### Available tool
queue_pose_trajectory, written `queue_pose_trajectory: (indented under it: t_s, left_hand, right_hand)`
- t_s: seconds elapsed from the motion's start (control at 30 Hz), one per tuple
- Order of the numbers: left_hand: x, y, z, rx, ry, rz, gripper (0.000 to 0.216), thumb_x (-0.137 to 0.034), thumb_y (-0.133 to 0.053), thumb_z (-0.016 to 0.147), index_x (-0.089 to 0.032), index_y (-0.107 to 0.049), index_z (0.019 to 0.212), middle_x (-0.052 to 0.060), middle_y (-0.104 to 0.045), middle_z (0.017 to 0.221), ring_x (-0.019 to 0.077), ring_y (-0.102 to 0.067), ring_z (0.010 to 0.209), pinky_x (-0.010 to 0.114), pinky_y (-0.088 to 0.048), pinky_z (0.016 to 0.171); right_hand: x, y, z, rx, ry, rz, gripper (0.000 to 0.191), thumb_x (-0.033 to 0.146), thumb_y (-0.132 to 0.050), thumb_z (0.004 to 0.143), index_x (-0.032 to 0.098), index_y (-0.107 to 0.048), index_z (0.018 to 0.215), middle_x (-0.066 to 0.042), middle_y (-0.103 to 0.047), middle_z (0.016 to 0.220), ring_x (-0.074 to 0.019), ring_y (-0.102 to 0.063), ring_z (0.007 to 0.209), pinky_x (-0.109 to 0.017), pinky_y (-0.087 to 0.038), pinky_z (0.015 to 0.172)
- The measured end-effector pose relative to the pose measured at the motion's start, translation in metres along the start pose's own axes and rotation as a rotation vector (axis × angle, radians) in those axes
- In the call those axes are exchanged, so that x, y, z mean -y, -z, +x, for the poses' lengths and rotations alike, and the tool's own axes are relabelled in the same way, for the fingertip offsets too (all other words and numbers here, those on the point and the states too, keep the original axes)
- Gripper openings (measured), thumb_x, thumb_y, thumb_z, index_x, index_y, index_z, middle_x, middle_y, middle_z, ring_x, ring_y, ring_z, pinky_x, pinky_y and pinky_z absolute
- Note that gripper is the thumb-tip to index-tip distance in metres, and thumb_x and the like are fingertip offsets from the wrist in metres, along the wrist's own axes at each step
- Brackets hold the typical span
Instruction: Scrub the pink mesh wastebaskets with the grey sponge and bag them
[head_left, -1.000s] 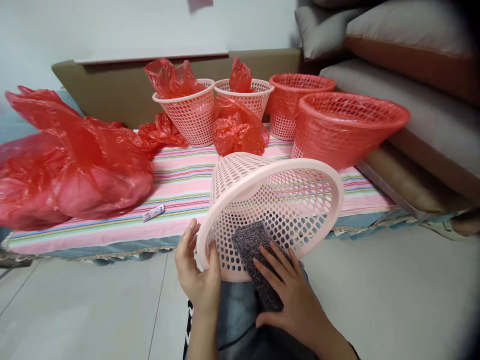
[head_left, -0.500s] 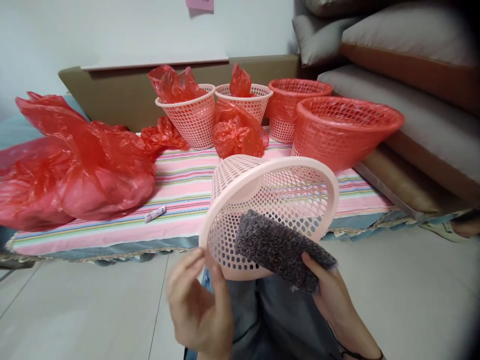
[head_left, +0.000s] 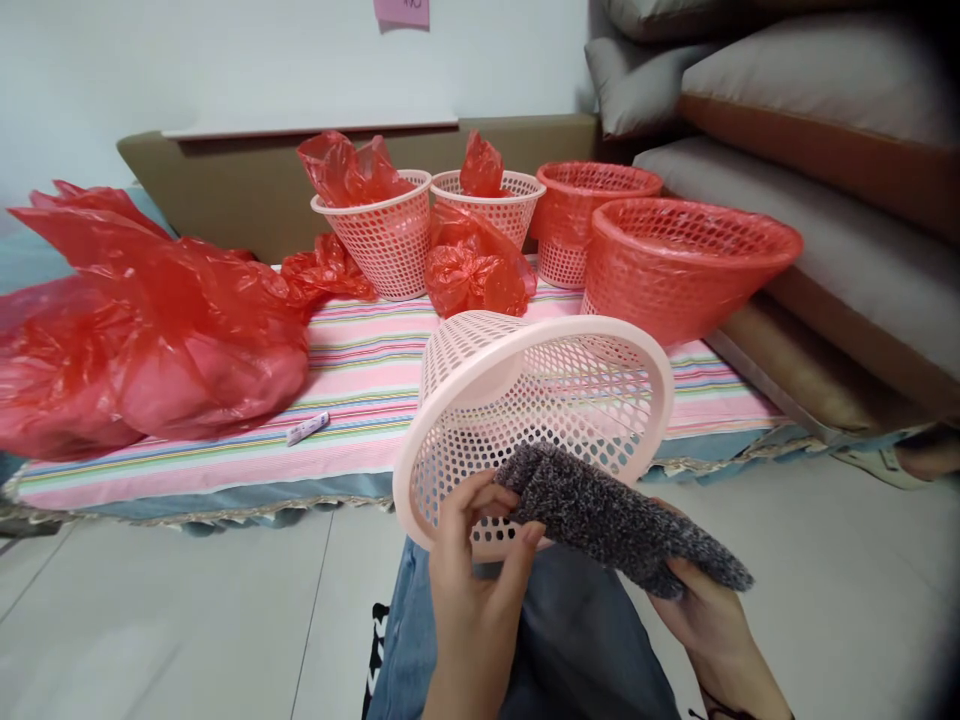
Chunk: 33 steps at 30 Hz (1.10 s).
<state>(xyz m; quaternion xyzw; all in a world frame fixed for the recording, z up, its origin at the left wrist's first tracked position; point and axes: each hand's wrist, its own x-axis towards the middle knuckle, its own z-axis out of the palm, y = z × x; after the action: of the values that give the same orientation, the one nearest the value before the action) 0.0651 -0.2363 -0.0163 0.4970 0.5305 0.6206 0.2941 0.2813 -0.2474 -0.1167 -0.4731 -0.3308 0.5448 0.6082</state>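
Observation:
A folded dark grey fuzzy cloth (head_left: pixel 600 510) is held in front of a pale pink plastic basket (head_left: pixel 427 450). My right hand (head_left: pixel 697 600) grips the cloth's right end, thumb on top. At its left end, my left hand (head_left: pixel 480 570) has fingers and thumb closed on the cloth's edge, just in front of the basket's lower rim. The basket lies tilted, its mouth facing me, above my knees and against the edge of the striped sheet (head_left: pixel 360 370). Neither hand grips the basket.
Two pink baskets (head_left: pixel 379 240) with red bags inside stand at the back, beside two baskets wrapped in red plastic (head_left: pixel 682 270). A crumpled red bag (head_left: pixel 480 270) sits between. Large red bags (head_left: pixel 187 330) fill the left, near a small tube (head_left: pixel 307 428). Cushions (head_left: pixel 825 230) are stacked right.
My left hand has left the basket's rim and moved right onto the cloth's left end. The cloth has shifted right and down in my right hand. The basket stays nearly in place.

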Motion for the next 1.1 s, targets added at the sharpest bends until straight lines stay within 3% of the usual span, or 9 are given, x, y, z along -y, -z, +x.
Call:
queue_pose_trajectory:
  t_s: [0.1, 0.2, 0.37, 0.57, 0.7, 0.83, 0.9, 1.0, 1.1]
  left_hand:
    - [-0.001, -0.001, 0.001, -0.043, 0.039, -0.021, 0.045, -0.035, -0.077, 0.081, -0.023, -0.060, 0.121, 0.005, -0.068, 0.102, 0.0194, -0.065, 0.097, 0.033, -0.051, 0.090]
    - [0.002, 0.001, 0.003, 0.013, 0.021, -0.067, 0.052, -0.030, -0.081, 0.077, -0.025, -0.058, 0.123, 0.004, -0.067, 0.102, 0.0192, -0.065, 0.098, 0.033, -0.051, 0.091]
    - [0.007, 0.004, 0.004, -0.026, 0.079, -0.094, 0.056, -0.029, -0.080, 0.078, -0.026, -0.053, 0.128, 0.005, -0.065, 0.112, 0.0181, -0.065, 0.105, 0.030, -0.050, 0.094]
    - [0.007, 0.008, 0.005, -0.032, 0.178, -0.014, 0.047, -0.038, -0.075, 0.083, -0.024, -0.057, 0.124, 0.004, -0.069, 0.093, 0.0183, -0.068, 0.088, 0.028, -0.055, 0.077]
    - [0.006, 0.008, 0.005, 0.022, 0.195, -0.031, 0.047, -0.040, -0.075, 0.082, -0.025, -0.060, 0.123, 0.005, -0.071, 0.097, 0.0193, -0.069, 0.084, 0.029, -0.056, 0.072]
    - [0.007, 0.008, 0.004, 0.121, 0.290, -0.032, 0.051, -0.041, -0.068, 0.087, -0.025, -0.057, 0.135, 0.002, -0.069, 0.084, 0.0173, -0.065, 0.070, 0.029, -0.055, 0.065]
    - [0.007, 0.009, 0.004, 0.158, 0.328, -0.043, 0.049, -0.041, -0.064, 0.090, -0.027, -0.056, 0.136, 0.004, -0.071, 0.098, 0.0189, -0.067, 0.083, 0.031, -0.055, 0.075]
    - [0.009, 0.009, 0.006, 0.184, 0.280, -0.097, 0.039, -0.036, -0.061, 0.092, -0.031, -0.060, 0.130, 0.004, -0.062, 0.133, 0.0231, -0.058, 0.123, 0.035, -0.046, 0.103]
    - [0.013, 0.010, 0.008, 0.204, 0.251, -0.152, 0.034, -0.030, -0.061, 0.091, -0.033, -0.061, 0.125, 0.000, -0.058, 0.138, 0.0225, -0.051, 0.132, 0.034, -0.041, 0.109]
  right_hand:
    - [0.001, -0.005, -0.001, 0.016, 0.035, -0.033, 0.054, 0.066, -0.073, 0.071, 0.035, -0.073, 0.114, -0.013, -0.076, 0.114, -0.0343, -0.073, 0.101, -0.057, -0.054, 0.096]
    - [0.007, -0.011, 0.001, 0.124, 0.028, -0.062, 0.048, 0.064, -0.077, 0.069, 0.034, -0.076, 0.106, -0.013, -0.073, 0.120, -0.0354, -0.069, 0.111, -0.055, -0.052, 0.100]
    - [0.025, -0.034, 0.002, 0.213, 0.048, -0.041, 0.039, 0.059, -0.080, 0.070, 0.034, -0.078, 0.100, -0.008, -0.076, 0.115, -0.0328, -0.067, 0.115, -0.051, -0.051, 0.103]
    - [0.043, -0.047, 0.004, 0.230, 0.203, -0.279, 0.038, 0.053, -0.075, 0.079, 0.032, -0.077, 0.110, -0.006, -0.076, 0.115, -0.0292, -0.068, 0.113, -0.043, -0.051, 0.104]
    - [0.049, -0.045, 0.006, 0.324, 0.335, -0.505, 0.034, 0.033, -0.073, 0.084, 0.036, -0.074, 0.118, -0.003, -0.072, 0.124, -0.0267, -0.065, 0.119, -0.040, -0.052, 0.105]
    - [0.048, -0.040, 0.005, 0.311, 0.343, -0.549, 0.043, 0.035, -0.074, 0.084, 0.033, -0.069, 0.127, -0.005, -0.071, 0.126, -0.0271, -0.065, 0.119, -0.040, -0.052, 0.105]
    - [0.044, -0.036, 0.004, 0.277, 0.337, -0.486, 0.052, 0.041, -0.074, 0.084, 0.032, -0.063, 0.134, -0.007, -0.070, 0.128, -0.0269, -0.066, 0.116, -0.038, -0.054, 0.101]
    - [0.036, -0.029, 0.005, 0.199, 0.330, -0.393, 0.064, 0.049, -0.073, 0.084, 0.031, -0.053, 0.142, -0.009, -0.063, 0.137, -0.0268, -0.063, 0.121, -0.038, -0.053, 0.101]
    - [0.029, -0.024, 0.009, 0.061, 0.348, -0.343, 0.064, 0.048, -0.074, 0.083, 0.032, -0.052, 0.140, -0.009, -0.055, 0.145, -0.0286, -0.054, 0.132, -0.042, -0.048, 0.107]
